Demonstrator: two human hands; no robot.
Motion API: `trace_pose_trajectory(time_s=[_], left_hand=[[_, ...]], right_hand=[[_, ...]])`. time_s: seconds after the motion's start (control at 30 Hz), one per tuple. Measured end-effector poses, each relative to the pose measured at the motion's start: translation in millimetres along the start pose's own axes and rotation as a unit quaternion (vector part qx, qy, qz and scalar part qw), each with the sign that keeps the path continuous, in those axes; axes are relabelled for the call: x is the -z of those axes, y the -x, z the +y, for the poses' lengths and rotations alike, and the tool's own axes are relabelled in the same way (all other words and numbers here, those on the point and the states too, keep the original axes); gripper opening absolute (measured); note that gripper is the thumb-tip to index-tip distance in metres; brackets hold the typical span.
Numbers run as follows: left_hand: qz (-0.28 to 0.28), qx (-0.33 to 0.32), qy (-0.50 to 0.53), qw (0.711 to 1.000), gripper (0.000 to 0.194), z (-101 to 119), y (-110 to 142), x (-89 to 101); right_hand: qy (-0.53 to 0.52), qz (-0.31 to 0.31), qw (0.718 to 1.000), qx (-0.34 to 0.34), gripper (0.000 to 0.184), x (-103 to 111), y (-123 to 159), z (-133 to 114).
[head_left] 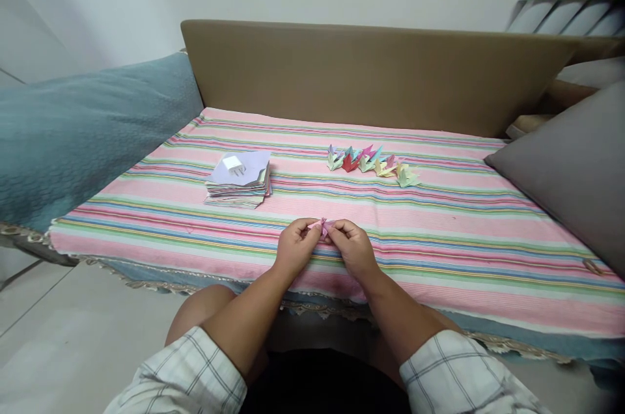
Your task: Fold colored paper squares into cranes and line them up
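My left hand (294,246) and my right hand (352,246) meet over the striped cloth (439,238), both pinching a small folded pink paper piece (322,226) between their fingertips. Behind them to the left lies a stack of coloured paper squares (239,187) with a small white plug-like object (234,165) on top. A row of several finished folded paper figures (374,163) in mixed colours sits further back to the right.
The striped cloth covers a couch seat with a tan backrest (371,75). A teal blanket (83,134) lies at the left, a grey cushion (571,173) at the right. My knees and plaid shorts (195,375) are below.
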State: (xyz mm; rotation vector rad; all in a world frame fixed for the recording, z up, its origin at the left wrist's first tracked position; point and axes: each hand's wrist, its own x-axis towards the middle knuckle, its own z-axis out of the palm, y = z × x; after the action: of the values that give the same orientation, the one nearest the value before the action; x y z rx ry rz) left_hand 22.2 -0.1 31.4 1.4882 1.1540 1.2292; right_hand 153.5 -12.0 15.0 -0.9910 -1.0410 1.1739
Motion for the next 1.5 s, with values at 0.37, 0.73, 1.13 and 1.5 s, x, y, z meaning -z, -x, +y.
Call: trace_pose_trajectory(time_s=[0.37, 0.73, 1.13, 1.5], left_hand=[[0.012, 0.028, 0.062, 0.998, 0.027, -23, 0, -5.1], [0.017, -0.045, 0.049, 0.998, 0.026, -14, 5, -5.4], [0.010, -0.019, 0.104, 0.994, 0.025, -19, 3, -9.0], [0.039, 0.003, 0.112, 0.993, 0.023, -11, 3, -14.2]], right_hand=[[-0.035, 0.030, 0.999, 0.018, 0.019, -2, 0, 9], [-0.039, 0.031, 0.998, 0.037, 0.024, -7, 3, 2], [-0.073, 0.061, 0.995, 0.018, 0.025, -7, 0, 15], [-0.077, 0.076, 0.994, 0.031, 0.024, -10, -3, 23]])
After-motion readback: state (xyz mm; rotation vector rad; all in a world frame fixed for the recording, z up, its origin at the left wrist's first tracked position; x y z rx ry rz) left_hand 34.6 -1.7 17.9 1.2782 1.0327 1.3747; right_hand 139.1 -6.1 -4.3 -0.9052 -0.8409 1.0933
